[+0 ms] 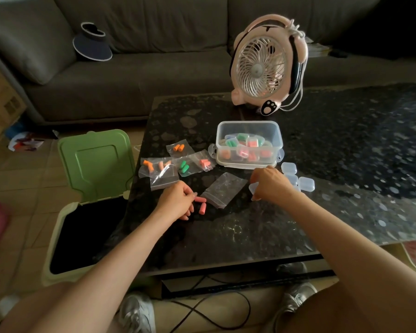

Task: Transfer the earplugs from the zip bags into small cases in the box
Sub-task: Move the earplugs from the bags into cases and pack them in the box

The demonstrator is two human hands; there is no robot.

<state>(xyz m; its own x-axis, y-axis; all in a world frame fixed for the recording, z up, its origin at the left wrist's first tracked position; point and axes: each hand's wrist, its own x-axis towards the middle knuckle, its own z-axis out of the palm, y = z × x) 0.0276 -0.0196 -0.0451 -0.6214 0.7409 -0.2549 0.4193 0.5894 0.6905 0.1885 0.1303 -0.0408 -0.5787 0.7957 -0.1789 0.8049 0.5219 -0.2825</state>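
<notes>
At the tabletop (226, 236) near edge: left hand (178, 200) pinching one pink earplug (199, 200), second earplug (202, 208) loose just beside, both outside the emptied zip bag (223, 189) for easy pickup. Right hand (270, 182) clamped on an empty small case (253, 188), kept near for loading. Spare cases (298, 180) staged right; filled ones inside the box (249, 127). Full zip bags (175, 164) queued left. No legible labels or writing

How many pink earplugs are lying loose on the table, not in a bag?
2. One earplug lies at the fingertips of the left hand, beside the empty bag; the other earplug lies just nearer the person. The hand may hide more.
</notes>
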